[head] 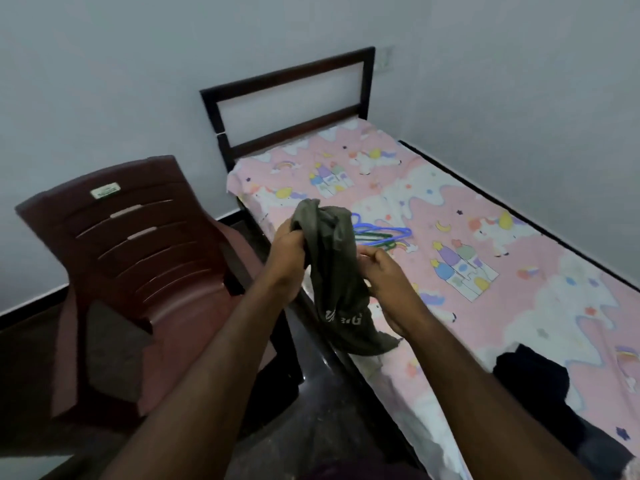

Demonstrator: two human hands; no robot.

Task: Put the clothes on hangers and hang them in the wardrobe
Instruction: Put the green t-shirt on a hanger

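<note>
- left hand: fingers curled tight round top of olive shirt
- right hand: thumb and fingers pinch shirt edge
- shirt hangs over bed edge
- hangers on bed, behind shirt

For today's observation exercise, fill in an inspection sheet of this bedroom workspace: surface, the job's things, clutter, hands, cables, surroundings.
Surface: bed with a pink cartoon-print sheet, dark headboard at its far end.
Job's things: olive-grey garment held up, bunched, over the bed's near edge; blue and green hangers lying on the sheet behind it; dark clothes pile on the sheet, lower right.
Clutter: nothing seen.
Hands: left hand grips the garment's upper part; right hand pinches its other side.
Cables: nothing seen.
Surroundings: maroon plastic chair left of the bed; pale walls; dark floor. No wardrobe in view.
</note>
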